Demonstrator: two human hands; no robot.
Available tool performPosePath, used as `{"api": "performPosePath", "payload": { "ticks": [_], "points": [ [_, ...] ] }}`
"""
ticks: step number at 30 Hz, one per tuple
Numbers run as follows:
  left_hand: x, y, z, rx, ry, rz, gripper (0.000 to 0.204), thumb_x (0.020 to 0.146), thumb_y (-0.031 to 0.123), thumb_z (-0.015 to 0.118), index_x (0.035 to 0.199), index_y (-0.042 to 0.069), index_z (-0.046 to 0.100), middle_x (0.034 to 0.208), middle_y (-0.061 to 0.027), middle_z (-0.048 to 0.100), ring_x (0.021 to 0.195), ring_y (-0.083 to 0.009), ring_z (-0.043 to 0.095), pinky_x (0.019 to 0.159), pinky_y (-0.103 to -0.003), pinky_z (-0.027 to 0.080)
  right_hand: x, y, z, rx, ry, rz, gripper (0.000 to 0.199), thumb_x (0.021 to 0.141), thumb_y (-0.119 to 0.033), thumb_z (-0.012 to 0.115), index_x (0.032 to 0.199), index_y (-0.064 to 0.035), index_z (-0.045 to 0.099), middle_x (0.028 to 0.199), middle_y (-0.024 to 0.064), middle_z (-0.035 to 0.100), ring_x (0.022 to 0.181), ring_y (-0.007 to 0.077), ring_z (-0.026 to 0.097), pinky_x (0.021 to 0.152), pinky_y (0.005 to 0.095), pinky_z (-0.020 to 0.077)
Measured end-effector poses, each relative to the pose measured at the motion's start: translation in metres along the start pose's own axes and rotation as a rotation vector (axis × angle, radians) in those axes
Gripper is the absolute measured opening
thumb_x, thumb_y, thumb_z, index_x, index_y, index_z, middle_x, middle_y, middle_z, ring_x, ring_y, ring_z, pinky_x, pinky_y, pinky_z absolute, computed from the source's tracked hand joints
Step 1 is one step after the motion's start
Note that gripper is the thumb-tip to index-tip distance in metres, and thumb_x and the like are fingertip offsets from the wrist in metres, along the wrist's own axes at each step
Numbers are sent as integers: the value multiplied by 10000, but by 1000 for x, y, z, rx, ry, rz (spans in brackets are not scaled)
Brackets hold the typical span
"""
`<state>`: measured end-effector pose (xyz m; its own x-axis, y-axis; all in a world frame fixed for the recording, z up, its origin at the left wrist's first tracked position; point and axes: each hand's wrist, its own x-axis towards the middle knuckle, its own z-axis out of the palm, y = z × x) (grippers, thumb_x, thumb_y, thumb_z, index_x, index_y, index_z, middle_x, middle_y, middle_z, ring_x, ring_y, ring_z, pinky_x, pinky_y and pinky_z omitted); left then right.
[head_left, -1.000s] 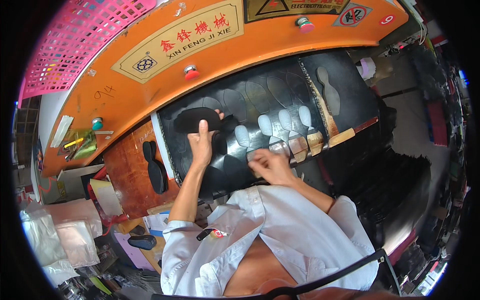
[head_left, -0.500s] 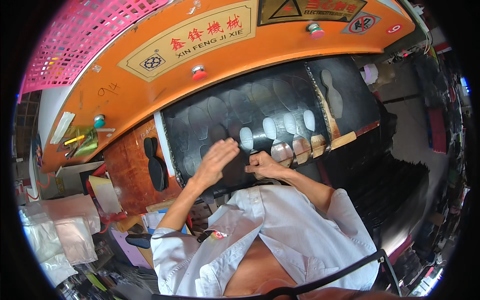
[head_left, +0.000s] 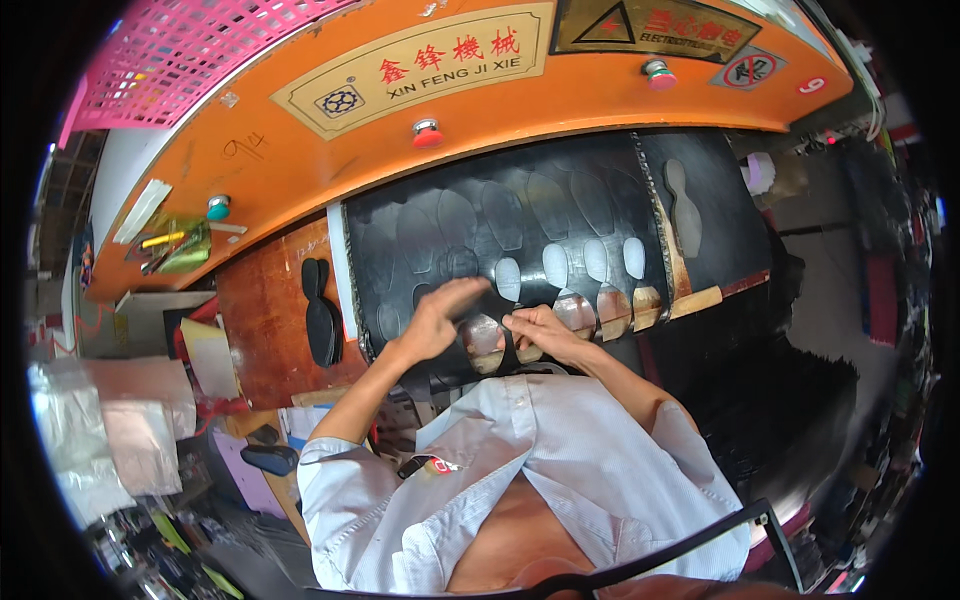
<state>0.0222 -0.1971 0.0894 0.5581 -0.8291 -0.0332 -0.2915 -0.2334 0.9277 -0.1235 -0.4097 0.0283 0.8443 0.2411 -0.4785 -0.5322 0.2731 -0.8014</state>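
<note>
Cannot see the blurred left hand [head_left: 442, 316] sharply, nor inside the curled right hand [head_left: 545, 333]; find pink perforated basket [head_left: 190, 62] cropped above.

On the orange panel [head_left: 330, 165], a cream plate [head_left: 415, 68] with red and black writing, a gold triangle warning sign [head_left: 655, 28] and a red crossed-out sign [head_left: 749, 69] are put near the top edge. A red number dot [head_left: 811, 86] is stuck toward the right corner.

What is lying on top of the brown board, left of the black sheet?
Dark sole-shaped pieces lie on the brown board; the part directly under them is covered and cannot be seen.
</note>
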Motion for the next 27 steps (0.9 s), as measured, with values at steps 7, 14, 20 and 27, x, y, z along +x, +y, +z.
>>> {"api": "performPosePath", "payload": {
  "ticks": [7,14,20,27],
  "points": [
    [2,42,-67,-312,789,26,519,1115,428,502,1321,-24,649,1324,-129,699,1245,-242,645,1076,-388,497,-9,-14,8,-284,106,-75,348,1067,-247,616,878,35,692,849,121,773,674,110,657,609,310,524],
    [-66,2,-26,265,95,231,482,913,72,703,1390,38,646,1459,-167,626,1448,-327,528,1238,-494,346,-9,-15,47,-385,145,-396,316,896,-194,766,1045,81,721,786,198,740,706,280,750,670,393,580],
    [-76,-26,-15,202,43,122,544,903,135,700,1423,1,616,1487,-166,609,1461,-360,508,1242,-526,328,52,4,71,-207,-46,240,280,808,-90,896,792,51,654,679,117,675,569,142,617,511,332,486],
    [-55,-2,-31,-13,391,56,463,934,-24,662,1394,-1,619,1410,-156,663,1400,-331,570,1204,-437,397,48,-35,67,-345,108,-52,251,833,-93,868,780,31,656,710,80,673,624,136,594,556,332,477]
  ]
}}
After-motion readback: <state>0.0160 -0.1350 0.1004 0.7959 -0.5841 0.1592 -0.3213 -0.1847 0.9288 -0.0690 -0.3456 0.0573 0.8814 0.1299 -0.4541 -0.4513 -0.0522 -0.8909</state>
